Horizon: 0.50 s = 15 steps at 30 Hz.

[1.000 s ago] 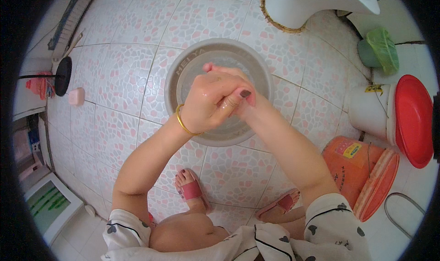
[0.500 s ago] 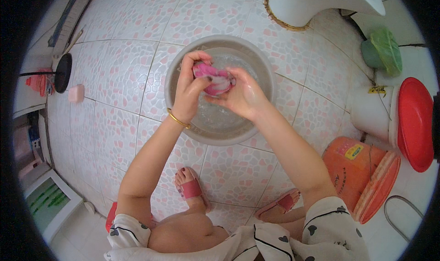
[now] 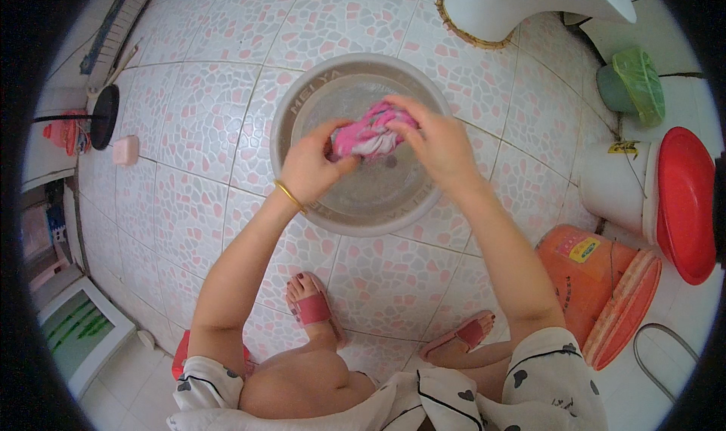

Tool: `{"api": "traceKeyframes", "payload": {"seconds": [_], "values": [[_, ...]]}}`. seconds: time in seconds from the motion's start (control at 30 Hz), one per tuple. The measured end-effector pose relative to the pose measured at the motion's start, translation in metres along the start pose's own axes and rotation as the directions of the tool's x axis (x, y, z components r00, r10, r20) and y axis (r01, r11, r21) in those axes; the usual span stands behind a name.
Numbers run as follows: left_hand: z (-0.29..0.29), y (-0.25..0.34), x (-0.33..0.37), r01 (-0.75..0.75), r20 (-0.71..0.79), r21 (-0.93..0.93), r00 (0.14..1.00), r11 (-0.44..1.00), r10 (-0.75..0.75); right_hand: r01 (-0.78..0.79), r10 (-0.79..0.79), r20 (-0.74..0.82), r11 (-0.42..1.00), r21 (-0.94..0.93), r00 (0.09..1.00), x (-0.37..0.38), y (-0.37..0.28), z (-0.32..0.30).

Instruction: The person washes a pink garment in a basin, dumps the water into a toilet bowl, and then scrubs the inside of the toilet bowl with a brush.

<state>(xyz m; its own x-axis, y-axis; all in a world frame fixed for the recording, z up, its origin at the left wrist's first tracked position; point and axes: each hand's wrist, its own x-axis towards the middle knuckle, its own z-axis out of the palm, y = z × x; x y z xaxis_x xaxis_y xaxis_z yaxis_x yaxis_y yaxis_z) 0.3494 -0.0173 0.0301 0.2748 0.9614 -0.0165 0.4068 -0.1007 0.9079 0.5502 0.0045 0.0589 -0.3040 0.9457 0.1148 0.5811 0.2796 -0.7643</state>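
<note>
A bunched pink, white and grey cloth (image 3: 372, 134) is held over a round grey basin (image 3: 281, 140) of cloudy water. My left hand (image 3: 314, 159) grips its left end, thumb in front and fingers curled behind. Round the other end, my right hand (image 3: 439, 140) is closed, with the thumb pressed on the near side. The cloth looks wet and twisted between both hands. A gold bangle (image 3: 290, 195) circles my left wrist. Whether the cloth is a garment or a rag I cannot tell.
Patterned tiles (image 3: 204, 121) surround the basin. To the right stand an orange bucket (image 3: 575, 272), a white bucket (image 3: 616, 174), a red basin (image 3: 684, 204) and a green bin (image 3: 616, 87). A white toilet base (image 3: 499, 7) is at the far right. A pink block (image 3: 125, 151) lies left.
The cloth was cupped as a compact wad; now it is stretched sideways between my hands. My right hand has moved right and turned over the cloth, and my left hand has lowered slightly.
</note>
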Motion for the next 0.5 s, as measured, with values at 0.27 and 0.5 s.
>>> {"api": "traceKeyframes", "payload": {"seconds": [0.27, 0.5], "values": [[-0.015, 0.0, 0.006, -0.028, -0.012, 0.35, 0.999, 0.936, 0.034, 0.04, -0.04, -0.013, 0.998, 0.045, 0.999, -0.008, 0.004, -0.018], [-0.016, 0.028, 0.005, -0.028, -0.025, -0.212, 0.999, 0.977, 0.024, -0.283, 0.075, 0.485, 0.884, 0.373, 0.871, -0.011, 0.024, -0.006]]}}
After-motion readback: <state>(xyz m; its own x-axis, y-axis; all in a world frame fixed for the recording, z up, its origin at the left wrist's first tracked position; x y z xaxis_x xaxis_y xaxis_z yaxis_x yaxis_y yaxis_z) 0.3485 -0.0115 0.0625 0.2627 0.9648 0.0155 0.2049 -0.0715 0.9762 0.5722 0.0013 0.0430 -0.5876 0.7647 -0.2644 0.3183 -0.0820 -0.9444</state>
